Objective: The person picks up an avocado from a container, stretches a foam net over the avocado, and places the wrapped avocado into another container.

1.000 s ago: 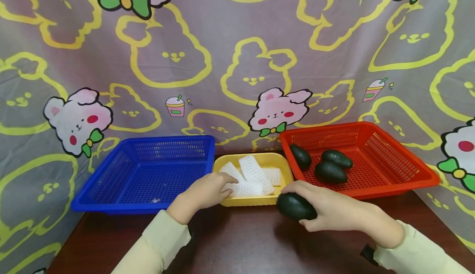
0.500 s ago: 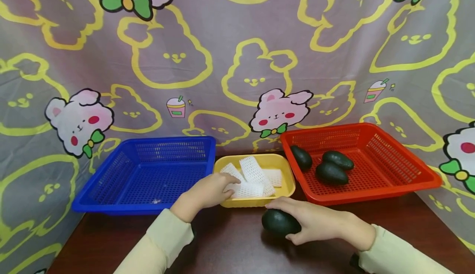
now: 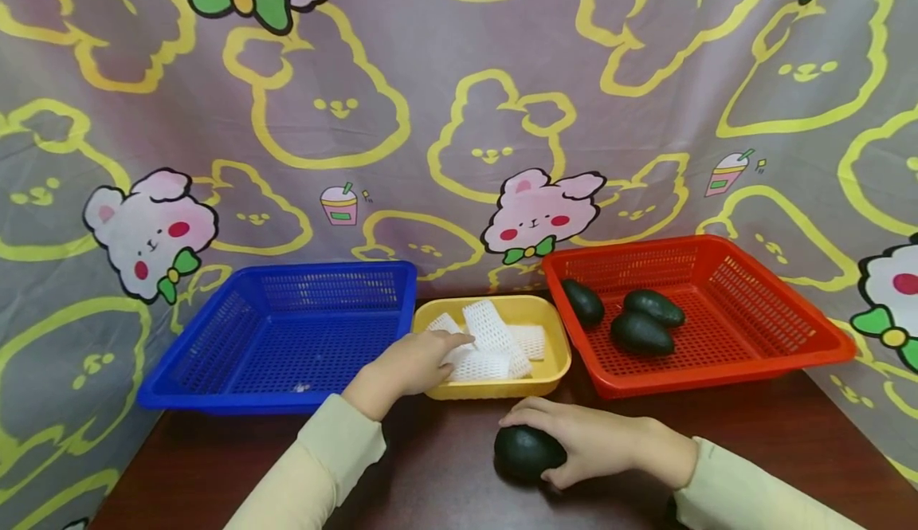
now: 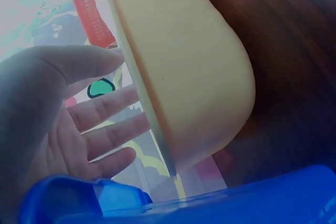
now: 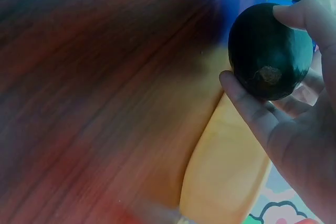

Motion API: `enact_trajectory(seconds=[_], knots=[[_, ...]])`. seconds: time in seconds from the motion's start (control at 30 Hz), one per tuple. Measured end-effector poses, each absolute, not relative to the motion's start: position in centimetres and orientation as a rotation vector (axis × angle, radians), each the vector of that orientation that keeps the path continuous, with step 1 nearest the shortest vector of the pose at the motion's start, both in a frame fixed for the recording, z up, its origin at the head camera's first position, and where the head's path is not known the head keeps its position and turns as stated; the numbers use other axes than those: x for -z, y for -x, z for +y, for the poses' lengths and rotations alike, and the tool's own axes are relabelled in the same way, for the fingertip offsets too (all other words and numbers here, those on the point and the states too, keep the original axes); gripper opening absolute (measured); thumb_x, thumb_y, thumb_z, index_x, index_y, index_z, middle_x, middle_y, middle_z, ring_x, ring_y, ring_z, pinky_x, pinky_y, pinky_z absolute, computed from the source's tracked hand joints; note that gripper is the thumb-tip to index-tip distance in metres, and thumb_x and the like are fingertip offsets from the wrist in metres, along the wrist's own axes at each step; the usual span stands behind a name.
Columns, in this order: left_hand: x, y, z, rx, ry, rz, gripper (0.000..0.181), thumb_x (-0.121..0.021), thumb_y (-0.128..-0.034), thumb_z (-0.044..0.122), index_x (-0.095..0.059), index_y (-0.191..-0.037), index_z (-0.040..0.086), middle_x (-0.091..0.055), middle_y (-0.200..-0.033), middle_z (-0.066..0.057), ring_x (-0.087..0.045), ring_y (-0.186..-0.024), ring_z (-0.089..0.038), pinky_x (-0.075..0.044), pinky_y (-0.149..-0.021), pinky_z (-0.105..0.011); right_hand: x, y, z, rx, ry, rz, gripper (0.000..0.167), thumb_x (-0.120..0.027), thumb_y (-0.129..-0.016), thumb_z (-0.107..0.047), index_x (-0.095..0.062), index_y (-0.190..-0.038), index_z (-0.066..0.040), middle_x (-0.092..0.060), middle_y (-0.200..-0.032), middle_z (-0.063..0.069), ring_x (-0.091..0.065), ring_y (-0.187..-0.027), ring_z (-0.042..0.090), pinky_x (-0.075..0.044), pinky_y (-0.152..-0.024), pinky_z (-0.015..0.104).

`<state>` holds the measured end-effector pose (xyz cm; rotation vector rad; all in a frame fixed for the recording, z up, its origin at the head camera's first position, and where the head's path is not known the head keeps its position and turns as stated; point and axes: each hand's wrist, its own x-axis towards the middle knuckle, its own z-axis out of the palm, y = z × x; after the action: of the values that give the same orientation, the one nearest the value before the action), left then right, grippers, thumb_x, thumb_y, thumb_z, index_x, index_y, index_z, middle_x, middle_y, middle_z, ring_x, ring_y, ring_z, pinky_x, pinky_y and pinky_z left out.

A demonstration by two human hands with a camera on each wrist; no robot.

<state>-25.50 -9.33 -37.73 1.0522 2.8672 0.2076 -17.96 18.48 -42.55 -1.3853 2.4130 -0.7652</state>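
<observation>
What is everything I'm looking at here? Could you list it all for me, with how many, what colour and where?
Blue basket: 1, blue, left on the table
Pale speck: 1, whitish, front of the blue basket, too small to identify
Yellow tray: 1, yellow, between the baskets
Foam nets: several overlapping, white, in the yellow tray
Red basket: 1, red, right
Loose avocados: 3, dark green, in the red basket
Held avocado: 1, dark green, in the right hand
Table: 1, reddish brown, underneath
Printed cloth: 1, greyish with yellow outlines, behind
Cuffed sleeves: 2, pale, on both arms
Left hand: 1, bare, at the yellow tray's left end
Right hand: 1, bare, before the tray
</observation>
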Motion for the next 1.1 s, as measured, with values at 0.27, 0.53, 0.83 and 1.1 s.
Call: enact_trajectory(seconds=[0.27, 0.53, 0.83, 1.1], knots=[[37.9, 25.3, -8.9, -0.046, -0.986, 2.888, 0.051, -0.072, -0.0961, 0.015, -0.059, -0.145, 0.016, -0.066, -0.133, -0.012, -0.063, -0.12, -0.029, -0.048, -0.103, -0.045, 43.2, 18.3, 17.8, 0.775, 1.401, 2.434, 0.072, -0.082, -0.085, -0.015, -0.046, -0.147, -0.014, -0.048, -0.139, -0.002, -0.052, -0.12, 0.007, -0.048, -0.1, 0.03], [38.0, 25.4, -8.6, 0.002, -0.91, 2.895, 0.052, -0.072, -0.0958, 0.018, -0.059, -0.146, 0.016, -0.066, -0.133, -0.012, -0.063, -0.121, -0.029, -0.047, -0.104, -0.045, 43.4, 18.6, 17.0, 0.786, 1.383, 2.426, 0.074, -0.081, -0.087, -0.018, -0.043, -0.15, -0.013, -0.048, -0.141, 0.0, -0.052, -0.121, 0.008, -0.048, -0.101, 0.031], [38.1, 25.3, -8.2, 0.074, -0.892, 2.916, 0.052, -0.075, -0.0945, 0.023, -0.06, -0.144, 0.017, -0.067, -0.131, -0.011, -0.063, -0.12, -0.028, -0.048, -0.101, -0.046, 43.6, 18.8, 17.1, 0.818, 1.345, 2.429, 0.075, -0.082, -0.088, -0.022, -0.044, -0.151, -0.01, -0.051, -0.142, 0.002, -0.052, -0.124, 0.009, -0.047, -0.103, 0.033], [38.1, 25.5, -7.9, 0.084, -0.905, 2.904, 0.052, -0.078, -0.0923, 0.027, -0.063, -0.141, 0.015, -0.069, -0.126, -0.011, -0.065, -0.116, -0.028, -0.051, -0.098, -0.046, 43.6, 18.8, 17.2, 0.806, 1.298, 2.411, 0.079, -0.081, -0.089, -0.026, -0.04, -0.155, -0.012, -0.052, -0.143, 0.001, -0.052, -0.125, 0.009, -0.046, -0.103, 0.033]])
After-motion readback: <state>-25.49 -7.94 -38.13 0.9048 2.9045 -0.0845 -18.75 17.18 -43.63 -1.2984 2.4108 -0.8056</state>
